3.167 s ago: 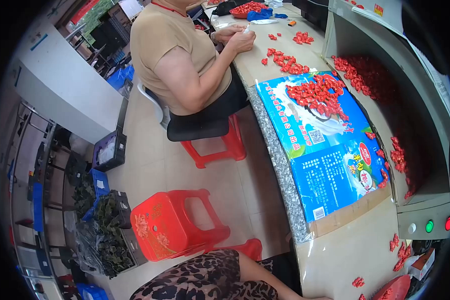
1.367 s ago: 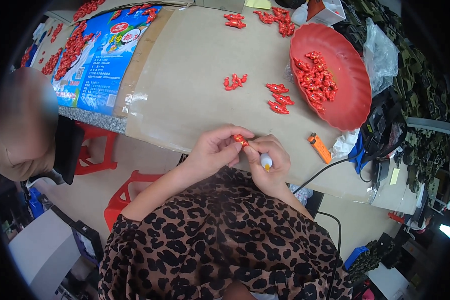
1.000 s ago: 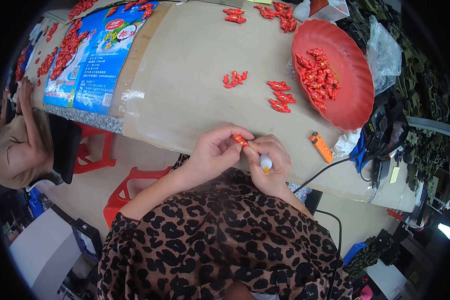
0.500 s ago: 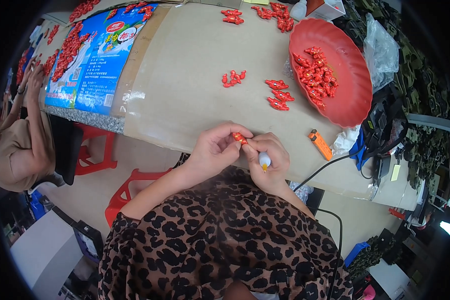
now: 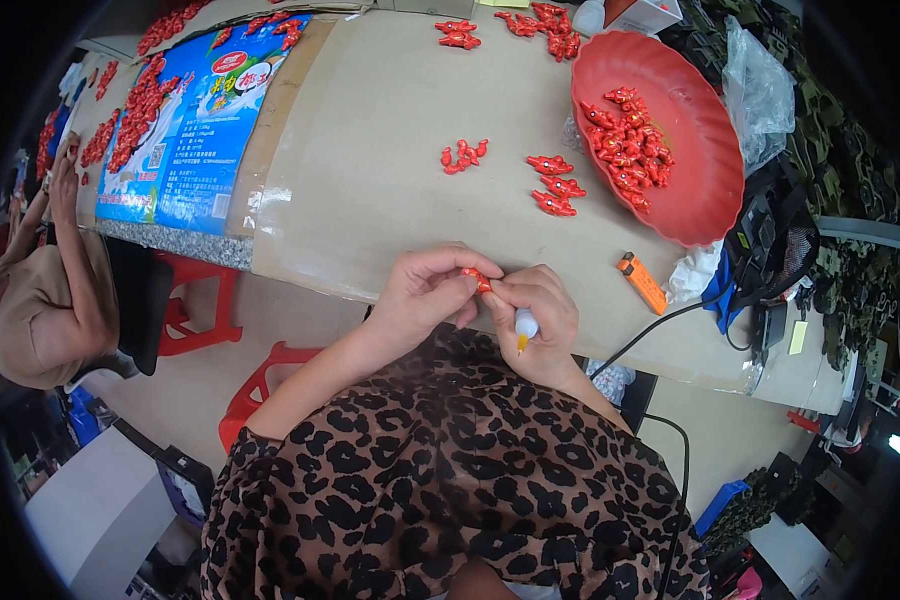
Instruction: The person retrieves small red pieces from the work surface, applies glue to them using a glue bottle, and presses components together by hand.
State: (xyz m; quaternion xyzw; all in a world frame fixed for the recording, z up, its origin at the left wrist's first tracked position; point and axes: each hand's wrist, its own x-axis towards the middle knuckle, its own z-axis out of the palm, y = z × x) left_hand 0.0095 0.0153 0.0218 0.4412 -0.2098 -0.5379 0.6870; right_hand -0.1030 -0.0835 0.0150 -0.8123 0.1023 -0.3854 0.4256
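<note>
My left hand [image 5: 418,292] is closed, its thumb and fingertips pinching a small glossy red figurine [image 5: 478,279] just off the near edge of the table. From the other side, my right hand [image 5: 545,318] meets it with thumb and forefinger. Tucked in that same right hand is a small white bottle [image 5: 526,323] with a thin yellow tip pointing down toward me. The fingers hide much of the figurine. Beyond my hands lie three red figurines [image 5: 553,187] in a column, and left of them a cluster of smaller red pieces [image 5: 464,156].
A scalloped red bowl [image 5: 705,180] holding several red figurines stands at the right. Near it are an orange lighter [image 5: 642,283], white crumpled tissue [image 5: 692,275] and a black cable [image 5: 660,322]. More figurines [image 5: 458,40] lie far back. At left, a co-worker [image 5: 55,300] sits by a blue printed sheet [image 5: 192,150].
Both hands keep the figurine between them, with slight finger shifts. The bottle has tilted and moved a little. The co-worker's arm has moved, and the whole view has shifted slightly.
</note>
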